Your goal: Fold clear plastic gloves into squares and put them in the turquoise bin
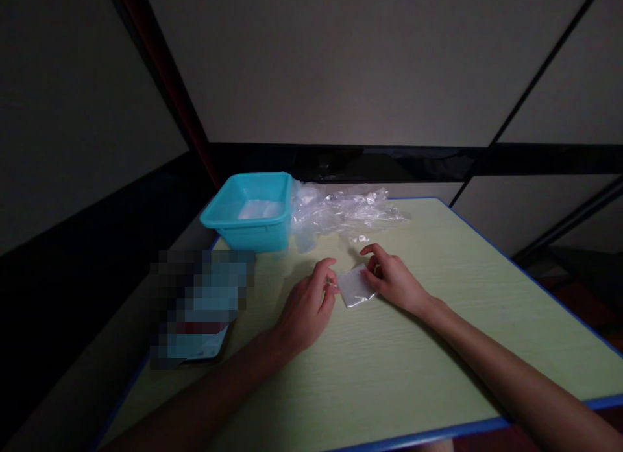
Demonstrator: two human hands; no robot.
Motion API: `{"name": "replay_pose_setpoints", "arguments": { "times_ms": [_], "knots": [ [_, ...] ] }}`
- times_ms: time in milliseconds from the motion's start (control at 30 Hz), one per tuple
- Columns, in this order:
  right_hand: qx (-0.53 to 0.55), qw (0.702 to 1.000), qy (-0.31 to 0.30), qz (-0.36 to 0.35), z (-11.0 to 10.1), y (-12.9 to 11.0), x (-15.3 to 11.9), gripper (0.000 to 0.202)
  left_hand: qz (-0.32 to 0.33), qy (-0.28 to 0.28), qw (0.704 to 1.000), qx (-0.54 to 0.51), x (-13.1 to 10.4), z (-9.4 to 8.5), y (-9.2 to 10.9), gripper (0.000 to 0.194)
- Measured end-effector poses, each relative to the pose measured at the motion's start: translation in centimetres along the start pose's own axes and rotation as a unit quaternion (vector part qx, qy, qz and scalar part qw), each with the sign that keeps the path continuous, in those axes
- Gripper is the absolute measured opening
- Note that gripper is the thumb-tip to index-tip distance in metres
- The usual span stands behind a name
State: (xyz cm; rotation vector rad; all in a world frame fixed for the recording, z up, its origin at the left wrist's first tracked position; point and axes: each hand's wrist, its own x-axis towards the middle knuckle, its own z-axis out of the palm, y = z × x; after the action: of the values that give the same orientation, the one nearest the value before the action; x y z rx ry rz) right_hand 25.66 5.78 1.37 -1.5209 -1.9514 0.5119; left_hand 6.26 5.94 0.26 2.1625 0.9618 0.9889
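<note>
A small, flat, whitish plastic bag (354, 287) is between my two hands, just above or on the table. My right hand (396, 282) pinches its right side with the thumb against curled fingers, while the index finger is raised. At the bag's left edge is my left hand (307, 310), its fingers curled and the thumb below them. A thin pale bit shows between the left fingertips, too small to name.
The pale green table (389, 368) has a blue edge. A turquoise plastic basin (250, 231) with whitish packets inside stands at the back left. Crumpled clear plastic bags (345, 209) lie beside it. A phone-like device (209, 309), partly blurred, lies left of my left hand.
</note>
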Motion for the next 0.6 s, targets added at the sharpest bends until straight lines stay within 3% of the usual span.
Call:
{"name": "replay_pose_setpoints", "arguments": {
  "times_ms": [400, 600],
  "knots": [
    [-0.111, 0.994, 0.002, -0.003, 0.14, -0.26, -0.22, 0.032, -0.01, -0.007, 0.998, 0.066, 0.1, 0.01, 0.37, 0.041],
    [-0.138, 0.99, 0.006, 0.001, 0.38, -0.17, -0.16, 0.031, 0.024, 0.011, 0.997, 0.067, 0.01, 0.02, 0.36, 0.037]
  ]
}}
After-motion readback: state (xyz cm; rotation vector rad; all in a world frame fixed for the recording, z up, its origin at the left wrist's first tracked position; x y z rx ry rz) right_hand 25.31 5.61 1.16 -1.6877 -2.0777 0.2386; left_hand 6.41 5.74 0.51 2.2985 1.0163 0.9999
